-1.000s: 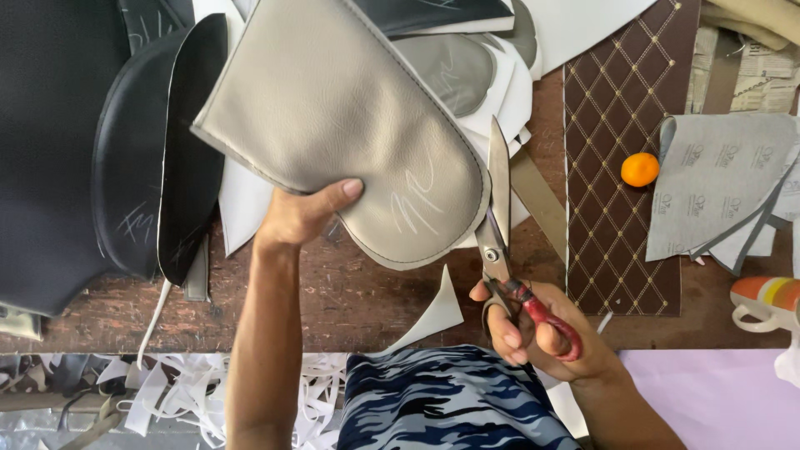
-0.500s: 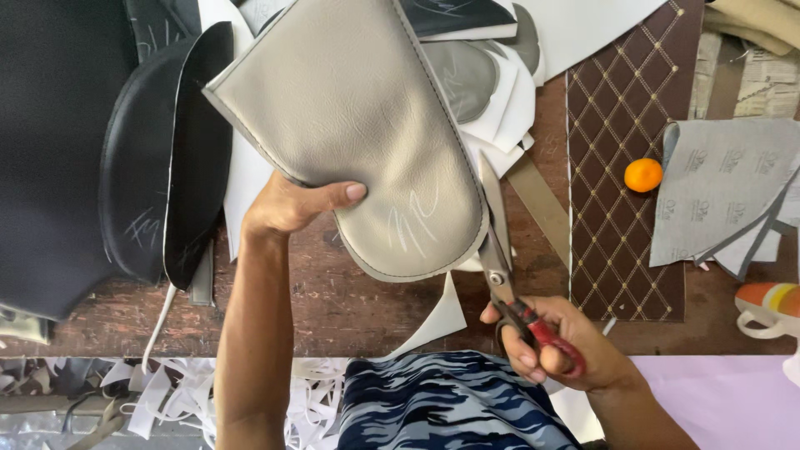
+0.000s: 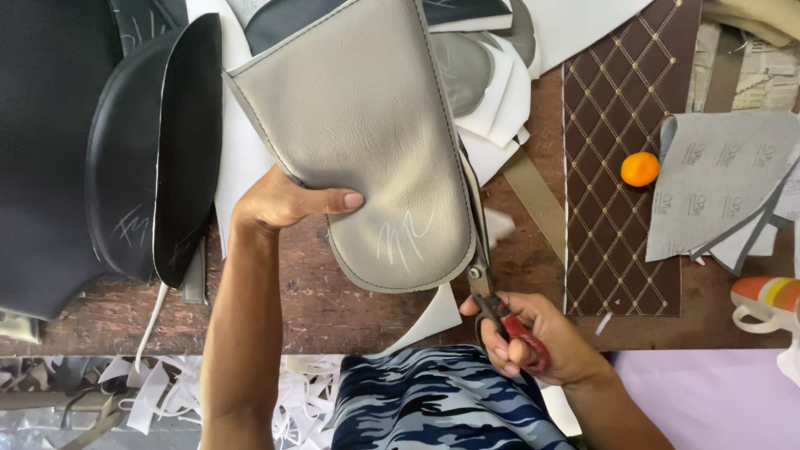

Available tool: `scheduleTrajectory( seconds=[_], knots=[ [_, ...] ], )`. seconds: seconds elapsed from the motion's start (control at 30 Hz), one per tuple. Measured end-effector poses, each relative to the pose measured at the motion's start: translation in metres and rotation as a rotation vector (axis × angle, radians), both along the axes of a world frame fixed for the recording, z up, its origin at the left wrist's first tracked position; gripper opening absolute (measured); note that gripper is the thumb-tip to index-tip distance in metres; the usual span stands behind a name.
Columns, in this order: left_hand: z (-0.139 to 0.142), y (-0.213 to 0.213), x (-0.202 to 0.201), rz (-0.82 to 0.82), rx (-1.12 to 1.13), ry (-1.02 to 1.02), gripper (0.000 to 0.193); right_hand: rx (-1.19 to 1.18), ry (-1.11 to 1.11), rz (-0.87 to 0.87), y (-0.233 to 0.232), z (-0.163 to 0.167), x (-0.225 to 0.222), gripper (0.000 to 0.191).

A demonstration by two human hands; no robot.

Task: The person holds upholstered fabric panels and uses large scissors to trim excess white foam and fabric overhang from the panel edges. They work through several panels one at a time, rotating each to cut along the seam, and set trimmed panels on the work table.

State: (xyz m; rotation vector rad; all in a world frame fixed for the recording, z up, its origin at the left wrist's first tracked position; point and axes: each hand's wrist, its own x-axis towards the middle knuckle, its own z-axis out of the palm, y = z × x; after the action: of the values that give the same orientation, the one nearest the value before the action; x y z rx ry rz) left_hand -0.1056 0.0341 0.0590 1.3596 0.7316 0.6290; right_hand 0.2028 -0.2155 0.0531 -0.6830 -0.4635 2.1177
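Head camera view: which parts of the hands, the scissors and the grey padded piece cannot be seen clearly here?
- Red-handled scissors: the blades run behind the edge of the grey stitched leather panel, so the cutting point is hidden.
- Grey stitched leather panel: its top is cut off by the upper frame edge.
- Left hand: its fingers are hidden under the panel; only the thumb shows.
- Right hand: its fingertips are hidden in the scissor handles.

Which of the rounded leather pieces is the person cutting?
The grey leather piece in the middle. The left hand grips it and the red-handled scissors in the right hand run along its edge. The black pieces lie untouched.
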Motion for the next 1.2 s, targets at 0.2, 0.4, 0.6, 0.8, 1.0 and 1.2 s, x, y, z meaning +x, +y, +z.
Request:
scheduleTrajectory(
  seconds=[0.2,0.4,0.6,0.8,1.0,1.2],
  knots=[
    [-0.006,-0.001,0.002,-0.111,-0.035,0.047,0.066,0.056,0.006,-0.073,0.005,0.002,-0.004,0.079],
    [-0.013,-0.008,0.009,-0.085,-0.075,0.112,0.078,0.091,0.036,-0.106,0.006,-0.011,-0.011,0.058],
    [-0.02,-0.02,0.022,0.132,-0.264,-0.208,0.073,-0.003,-0.09,-0.14,0.003,-0.017,-0.018,0.055],
    [-0.031,-0.035,0.022,0.108,-0.241,-0.168,0.051,0.05,-0.119,-0.173,0.013,-0.009,-0.029,0.056],
    [-0.033,-0.036,0.011,0.106,-0.283,-0.193,0.055,0.029,-0.146,-0.171,0.016,-0.011,-0.037,0.046],
    [-0.033,-0.017,-0.009,0.086,-0.297,-0.177,0.057,-0.007,-0.139,-0.206,0.026,-0.013,-0.045,0.033]
  ],
)
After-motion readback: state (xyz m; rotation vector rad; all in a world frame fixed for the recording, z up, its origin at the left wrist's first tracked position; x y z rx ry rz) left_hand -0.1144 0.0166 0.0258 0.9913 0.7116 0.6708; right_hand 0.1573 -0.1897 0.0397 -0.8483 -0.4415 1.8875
